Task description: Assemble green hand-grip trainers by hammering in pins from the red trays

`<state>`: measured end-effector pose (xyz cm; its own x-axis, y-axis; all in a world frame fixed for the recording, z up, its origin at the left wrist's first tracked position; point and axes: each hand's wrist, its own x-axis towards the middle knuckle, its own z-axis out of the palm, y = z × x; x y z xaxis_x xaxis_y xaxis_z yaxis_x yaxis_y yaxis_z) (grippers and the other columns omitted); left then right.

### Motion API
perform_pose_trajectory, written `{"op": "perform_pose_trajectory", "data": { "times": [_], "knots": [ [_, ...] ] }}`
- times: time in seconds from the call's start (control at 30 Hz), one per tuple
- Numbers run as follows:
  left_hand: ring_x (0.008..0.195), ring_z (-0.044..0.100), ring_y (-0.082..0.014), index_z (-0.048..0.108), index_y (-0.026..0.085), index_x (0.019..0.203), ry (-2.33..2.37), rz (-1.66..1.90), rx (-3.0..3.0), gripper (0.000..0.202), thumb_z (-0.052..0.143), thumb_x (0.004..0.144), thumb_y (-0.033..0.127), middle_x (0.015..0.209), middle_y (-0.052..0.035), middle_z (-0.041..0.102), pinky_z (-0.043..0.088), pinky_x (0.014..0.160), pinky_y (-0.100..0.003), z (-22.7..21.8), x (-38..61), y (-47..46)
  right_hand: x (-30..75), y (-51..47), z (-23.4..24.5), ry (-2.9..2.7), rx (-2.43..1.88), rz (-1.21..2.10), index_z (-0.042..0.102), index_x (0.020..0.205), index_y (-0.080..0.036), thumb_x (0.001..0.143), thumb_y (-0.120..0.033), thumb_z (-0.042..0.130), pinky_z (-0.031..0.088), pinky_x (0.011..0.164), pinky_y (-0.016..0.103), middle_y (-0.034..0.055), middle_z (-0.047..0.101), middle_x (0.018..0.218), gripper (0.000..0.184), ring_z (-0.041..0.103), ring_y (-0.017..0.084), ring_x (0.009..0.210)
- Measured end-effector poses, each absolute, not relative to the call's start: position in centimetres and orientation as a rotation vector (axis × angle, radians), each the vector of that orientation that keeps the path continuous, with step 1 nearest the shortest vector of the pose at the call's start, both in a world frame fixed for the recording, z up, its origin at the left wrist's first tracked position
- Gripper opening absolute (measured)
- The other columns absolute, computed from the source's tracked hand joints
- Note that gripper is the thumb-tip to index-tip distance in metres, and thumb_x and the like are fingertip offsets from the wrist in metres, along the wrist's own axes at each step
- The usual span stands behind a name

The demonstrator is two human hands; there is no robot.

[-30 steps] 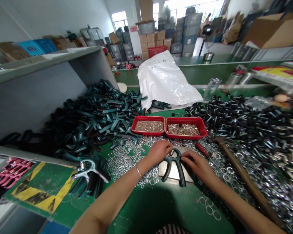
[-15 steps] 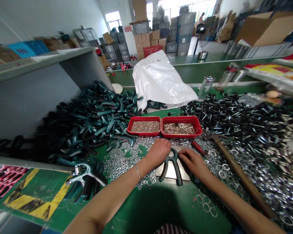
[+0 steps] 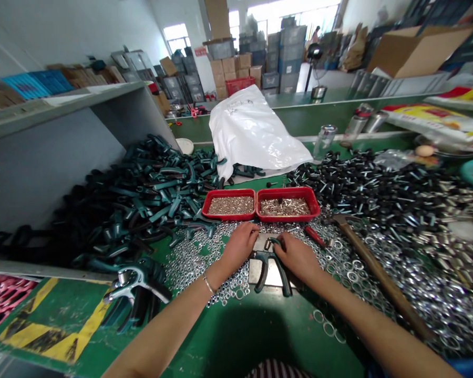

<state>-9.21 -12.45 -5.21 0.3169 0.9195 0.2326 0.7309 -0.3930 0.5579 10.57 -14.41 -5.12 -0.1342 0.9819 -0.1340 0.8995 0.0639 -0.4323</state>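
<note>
A green and black hand grip strengthener (image 3: 284, 275) lies over a small metal plate (image 3: 271, 273), its two handles pointing toward me and a coil spring (image 3: 267, 244) showing at its top. My right hand (image 3: 299, 257) is closed round the upper right part of it. At the plate's upper left corner is my left hand (image 3: 239, 245), fingers bent and pressed together beside the grip strengthener's left side. What those fingertips hold, if anything, is too small to make out.
Two red trays (image 3: 229, 216) of small metal pins stand just beyond my hands. Left is a heap of green handles (image 3: 173, 178). Rings and nuts are scattered around; a hammer (image 3: 382, 275) and red-handled tool (image 3: 314, 237) lie right. A white sack (image 3: 256, 131) sits behind.
My right hand has moved left and closed on the grip strengthener. My left hand has drawn back left from its top, and the spring now shows there.
</note>
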Motion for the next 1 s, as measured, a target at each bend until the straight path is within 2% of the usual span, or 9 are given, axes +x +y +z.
{"op": "perform_pose_trajectory", "data": {
  "times": [0.13,0.37,0.53,0.73,0.8,0.9,1.0],
  "knots": [
    [0.096,0.058,-0.0198,0.064,0.019,0.096,1.357,0.676,2.267,0.014,0.051,0.095,0.019,0.097,-0.0049,0.063,0.045,0.092,-0.034,-5.1,-10.2,-12.4,10.8,-14.7,-5.0,-2.081,-1.876,0.692,0.057,0.095,-0.021,0.091,-0.032,0.051,0.037,0.063,0.027,0.0055,0.068,0.082,0.014,0.064,0.021,0.074],
    [0.101,0.055,-0.0194,0.064,0.018,0.105,1.01,0.48,2.393,0.016,0.053,0.094,0.02,0.104,-0.0065,0.061,0.045,0.092,-0.031,-5.1,-8.4,-11.5,14.6,-17.3,-6.1,-1.896,-1.862,0.779,0.053,0.094,-0.022,0.089,-0.036,0.05,0.04,0.061,0.027,0.0006,0.064,0.073,0.015,0.061,0.019,0.064],
    [0.094,0.056,-0.0207,0.065,0.016,0.098,1.103,0.307,2.415,0.012,0.056,0.09,0.016,0.098,-0.0074,0.059,0.046,0.086,-0.032,-5.2,-6.8,-10.5,14.9,-17.1,-6.2,-1.907,-1.912,0.823,0.054,0.093,-0.021,0.089,-0.034,0.05,0.041,0.064,0.028,0.0021,0.066,0.075,0.014,0.063,0.019,0.068],
    [0.092,0.057,-0.019,0.064,0.016,0.095,1.092,0.373,2.437,0.013,0.052,0.091,0.016,0.097,-0.0062,0.059,0.047,0.083,-0.03,-5.3,-7.2,-10.9,17.1,-16.8,-5.2,-1.971,-1.779,0.902,0.055,0.107,-0.02,0.094,-0.037,0.043,0.046,0.069,0.032,0.0046,0.068,0.082,0.025,0.065,0.022,0.073],
    [0.09,0.057,-0.0186,0.064,0.016,0.093,1.125,0.36,2.465,0.013,0.051,0.093,0.017,0.095,-0.006,0.059,0.047,0.083,-0.03,-5.4,-7.1,-11.1,19.7,-16.9,-5.2,-2.004,-1.817,0.725,0.057,0.109,-0.019,0.094,-0.037,0.042,0.047,0.075,0.035,0.008,0.069,0.09,0.027,0.066,0.024,0.081],
    [0.09,0.057,-0.0195,0.063,0.015,0.09,1.201,0.297,2.535,0.014,0.049,0.094,0.017,0.092,-0.0064,0.059,0.046,0.088,-0.033,-5.7,-6.5,-11.1,24.3,-17.1,-5.8,-2.127,-1.89,0.149,0.06,0.107,-0.016,0.094,-0.034,0.043,0.044,0.089,0.043,0.0161,0.066,0.104,0.028,0.061,0.031,0.098],
    [0.092,0.057,-0.0216,0.063,0.013,0.089,1.293,0.262,2.554,0.015,0.048,0.094,0.017,0.091,-0.0077,0.061,0.045,0.091,-0.036,-5.8,-6.0,-11.0,27.9,-17.2,-6.5,-2.188,-2.006,-0.311,0.06,0.109,-0.012,0.093,-0.033,0.044,0.042,0.089,0.048,0.0209,0.063,0.102,0.031,0.057,0.035,0.098]
  ]
}}
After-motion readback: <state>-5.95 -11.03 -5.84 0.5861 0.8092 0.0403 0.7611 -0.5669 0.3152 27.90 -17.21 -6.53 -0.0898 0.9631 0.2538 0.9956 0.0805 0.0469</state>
